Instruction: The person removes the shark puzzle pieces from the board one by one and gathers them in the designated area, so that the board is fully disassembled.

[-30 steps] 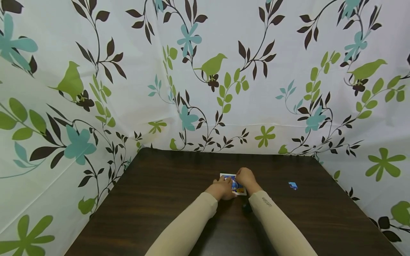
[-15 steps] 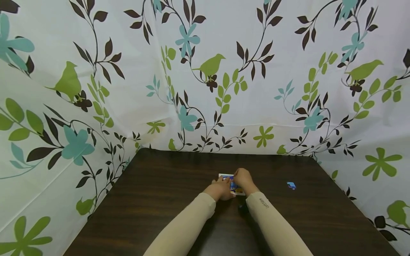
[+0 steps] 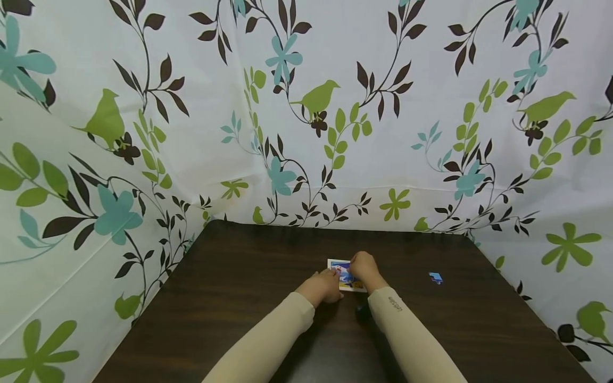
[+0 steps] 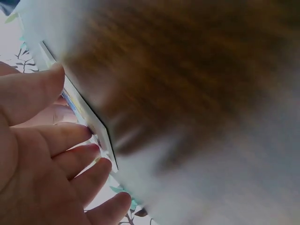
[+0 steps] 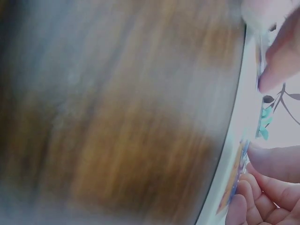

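Flat white-bordered blue puzzle lies centre-frame. Left hand lower left, fingers loosely straight, nothing gripped; right hand upper right, fingers curled, grip unclear.

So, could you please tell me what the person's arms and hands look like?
The left sleeve and right sleeve are plain cream-beige and long, reaching the wrists. Small dark lettering is printed near the right cuff, too small to read surely. The left hand and right hand are bare, without gloves.
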A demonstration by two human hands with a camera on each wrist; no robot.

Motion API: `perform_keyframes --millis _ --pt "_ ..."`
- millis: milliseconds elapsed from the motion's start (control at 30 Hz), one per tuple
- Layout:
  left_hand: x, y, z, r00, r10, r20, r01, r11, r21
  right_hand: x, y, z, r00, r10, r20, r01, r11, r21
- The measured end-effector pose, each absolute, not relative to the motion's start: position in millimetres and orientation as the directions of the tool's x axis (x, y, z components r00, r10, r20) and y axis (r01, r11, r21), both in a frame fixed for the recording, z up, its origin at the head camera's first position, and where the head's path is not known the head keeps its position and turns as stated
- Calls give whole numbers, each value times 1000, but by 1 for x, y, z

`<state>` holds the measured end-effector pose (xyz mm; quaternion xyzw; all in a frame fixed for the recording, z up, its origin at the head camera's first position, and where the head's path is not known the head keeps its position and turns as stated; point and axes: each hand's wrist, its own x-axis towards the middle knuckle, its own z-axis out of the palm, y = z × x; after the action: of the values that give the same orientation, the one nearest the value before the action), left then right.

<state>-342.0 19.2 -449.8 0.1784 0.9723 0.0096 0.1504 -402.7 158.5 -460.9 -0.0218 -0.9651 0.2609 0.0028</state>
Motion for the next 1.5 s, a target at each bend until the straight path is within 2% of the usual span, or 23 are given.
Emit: perform_keyframes --millis 400,800,1100,1500 --pt "-336 21 -455 -900 358 -250 341 934 110 -401 162 -460 -995 87 -46 98 847 -522" --pt "-336 22 -451 -898 360 -252 355 932 65 -401 162 -462 -991 117 -65 132 776 -617" --pt "-341 23 -448 -909 355 -218 360 933 17 -404 160 -465 -993 99 -60 115 799 -590" --pt "-349 23 -454 -907 352 -233 354 935 32 -403 158 -462 -994 98 -41 102 774 -624"
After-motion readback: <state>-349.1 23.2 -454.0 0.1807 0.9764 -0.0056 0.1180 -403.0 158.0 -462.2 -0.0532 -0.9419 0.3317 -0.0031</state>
